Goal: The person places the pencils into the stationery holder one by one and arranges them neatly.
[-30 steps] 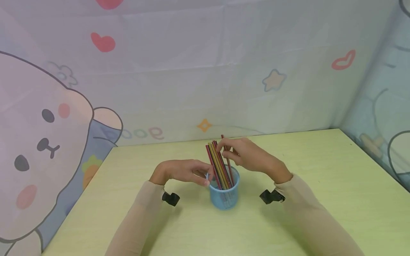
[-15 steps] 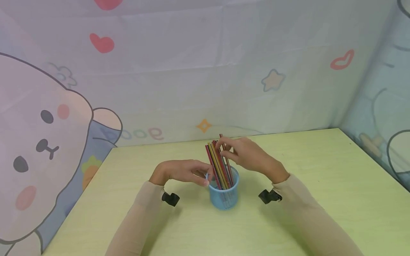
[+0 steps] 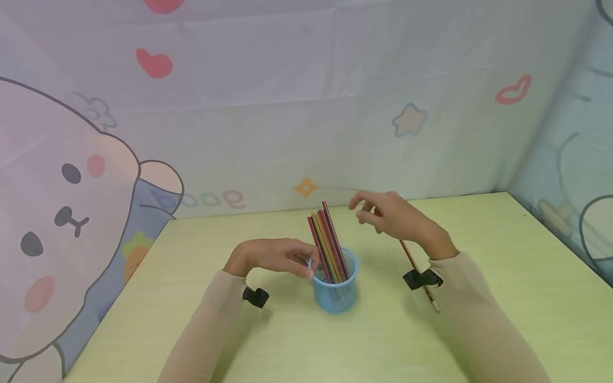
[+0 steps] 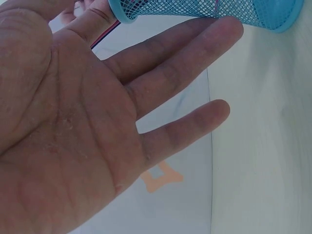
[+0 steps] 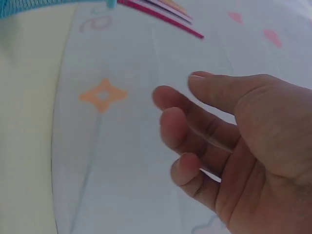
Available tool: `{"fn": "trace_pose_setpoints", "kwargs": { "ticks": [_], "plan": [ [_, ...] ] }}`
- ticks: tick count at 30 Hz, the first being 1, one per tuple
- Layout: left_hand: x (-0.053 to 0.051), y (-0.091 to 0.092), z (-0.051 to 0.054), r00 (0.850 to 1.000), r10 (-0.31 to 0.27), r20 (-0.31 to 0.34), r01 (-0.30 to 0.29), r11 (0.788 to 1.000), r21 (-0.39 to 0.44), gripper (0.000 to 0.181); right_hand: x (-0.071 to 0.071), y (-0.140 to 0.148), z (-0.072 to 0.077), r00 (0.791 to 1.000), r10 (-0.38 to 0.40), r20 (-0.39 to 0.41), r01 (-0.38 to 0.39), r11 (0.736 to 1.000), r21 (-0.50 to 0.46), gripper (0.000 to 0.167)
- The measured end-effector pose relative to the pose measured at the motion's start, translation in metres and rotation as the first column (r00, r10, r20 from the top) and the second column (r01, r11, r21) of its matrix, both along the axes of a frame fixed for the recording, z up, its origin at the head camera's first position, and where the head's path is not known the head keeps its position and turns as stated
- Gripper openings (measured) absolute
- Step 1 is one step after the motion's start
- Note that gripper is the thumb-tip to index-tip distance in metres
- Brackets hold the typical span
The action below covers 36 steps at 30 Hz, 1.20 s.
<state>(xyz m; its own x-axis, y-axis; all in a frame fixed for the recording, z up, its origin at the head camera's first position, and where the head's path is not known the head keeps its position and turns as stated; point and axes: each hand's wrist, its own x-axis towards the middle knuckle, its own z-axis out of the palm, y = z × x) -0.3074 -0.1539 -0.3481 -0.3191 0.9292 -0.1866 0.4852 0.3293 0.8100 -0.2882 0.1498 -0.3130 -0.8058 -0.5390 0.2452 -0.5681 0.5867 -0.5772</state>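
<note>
A blue mesh pencil holder stands upright on the table, with several pencils leaning left in it. My left hand pinches its left rim between thumb and index finger; in the left wrist view the other fingers are stretched out below the mesh wall. My right hand is raised right of the pencils, apart from them. In the right wrist view its fingers are loosely bent, with nothing between them. One dark red pencil lies beneath my right wrist, partly hidden by the wrist camera.
The pale yellow table ends at a printed cloth backdrop behind it, with another cloth panel on the right. Black wrist cameras hang below both sleeves.
My right hand has let go and moved right, away from the holder. A pencil now lies under my right wrist, where none showed before. My left hand has stayed on the rim.
</note>
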Motion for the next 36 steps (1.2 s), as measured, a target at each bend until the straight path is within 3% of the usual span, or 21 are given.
{"fn": "trace_pose_setpoints", "kwargs": {
  "ticks": [11, 21, 24, 30, 33, 36],
  "plan": [
    [0.002, -0.001, 0.000, 1.000, 0.017, -0.003, -0.017, 1.000, -0.015, 0.006, -0.020, 0.042, -0.017, 0.986, -0.011, 0.168, -0.014, 0.989, 0.147, 0.014],
    [0.001, -0.001, -0.001, 1.000, 0.022, 0.002, -0.022, 1.000, -0.021, 0.006, -0.032, 0.062, -0.041, 0.952, -0.065, 0.298, -0.010, 0.969, 0.246, 0.017],
    [0.002, -0.001, 0.000, 1.000, 0.026, -0.001, -0.026, 0.999, -0.023, 0.007, -0.034, 0.066, -0.046, 0.927, -0.085, 0.365, -0.012, 0.967, 0.256, 0.018],
    [0.002, -0.001, 0.001, 1.000, 0.030, -0.007, -0.030, 0.999, -0.025, 0.007, -0.037, 0.069, -0.057, 0.854, -0.083, 0.514, -0.036, 0.975, 0.219, 0.020],
    [0.002, -0.001, 0.000, 1.000, 0.026, -0.001, -0.026, 0.999, -0.021, 0.006, -0.039, 0.070, -0.060, 0.835, -0.080, 0.545, -0.044, 0.977, 0.211, 0.020],
    [0.002, 0.000, 0.000, 1.000, 0.018, 0.003, -0.018, 1.000, -0.013, 0.006, -0.038, 0.074, -0.060, 0.831, -0.114, 0.545, -0.022, 0.971, 0.237, 0.018]
  ]
}}
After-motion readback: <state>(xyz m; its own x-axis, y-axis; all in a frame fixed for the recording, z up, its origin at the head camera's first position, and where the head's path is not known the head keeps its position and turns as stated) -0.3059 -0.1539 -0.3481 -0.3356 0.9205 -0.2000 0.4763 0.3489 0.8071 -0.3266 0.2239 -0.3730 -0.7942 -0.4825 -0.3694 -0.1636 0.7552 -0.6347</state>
